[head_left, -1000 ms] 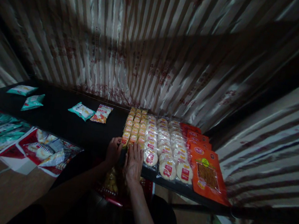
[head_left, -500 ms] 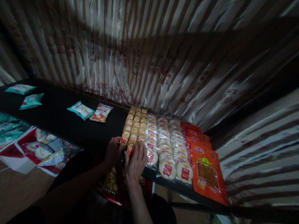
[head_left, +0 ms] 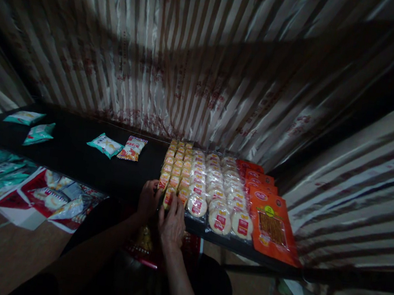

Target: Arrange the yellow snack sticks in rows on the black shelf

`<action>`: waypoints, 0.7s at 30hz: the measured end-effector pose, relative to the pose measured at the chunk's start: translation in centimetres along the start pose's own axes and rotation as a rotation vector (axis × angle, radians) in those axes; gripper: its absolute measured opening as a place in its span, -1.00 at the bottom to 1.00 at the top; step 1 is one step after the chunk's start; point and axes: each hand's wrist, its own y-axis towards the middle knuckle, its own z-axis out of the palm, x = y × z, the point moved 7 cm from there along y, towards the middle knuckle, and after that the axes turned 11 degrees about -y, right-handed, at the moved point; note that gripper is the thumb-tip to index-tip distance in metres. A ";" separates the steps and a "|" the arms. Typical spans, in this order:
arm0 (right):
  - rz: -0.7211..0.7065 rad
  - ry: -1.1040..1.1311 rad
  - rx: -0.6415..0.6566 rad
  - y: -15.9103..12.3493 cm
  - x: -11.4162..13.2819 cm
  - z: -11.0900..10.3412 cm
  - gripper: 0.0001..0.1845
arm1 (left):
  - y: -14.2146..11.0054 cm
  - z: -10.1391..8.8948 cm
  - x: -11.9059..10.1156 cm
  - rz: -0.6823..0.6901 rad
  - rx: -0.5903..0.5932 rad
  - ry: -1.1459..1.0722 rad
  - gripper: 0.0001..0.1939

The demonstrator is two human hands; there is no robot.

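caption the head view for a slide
Left hand and right hand at the near yellow packs, crackers and orange bags to their right

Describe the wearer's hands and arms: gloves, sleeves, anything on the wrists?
Human left hand and right hand, both ungloved; no watch or bracelet visible. Right forearm is uncovered as far as the view shows. A dark, plain-looking sleeve seems to sit near the left elbow. Too dim for rings or fabric detail.

On the shelf (head_left: pixel 67 150): three green packets (head_left: pixel 106 145), one red-white packet (head_left: pixel 132 149).
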 end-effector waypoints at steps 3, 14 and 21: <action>0.032 0.023 0.012 0.1 0.0 0.0 -0.47 | 0.0 0.1 0.1 -0.025 0.007 -0.014 -0.85; 0.028 0.028 -0.094 2.0 0.0 -0.6 -0.58 | 0.1 0.0 -0.1 0.018 0.005 0.005 -0.87; 0.048 0.014 -0.124 1.3 -0.6 -0.2 -0.61 | 0.0 -0.1 -0.1 0.042 -0.001 0.013 -0.86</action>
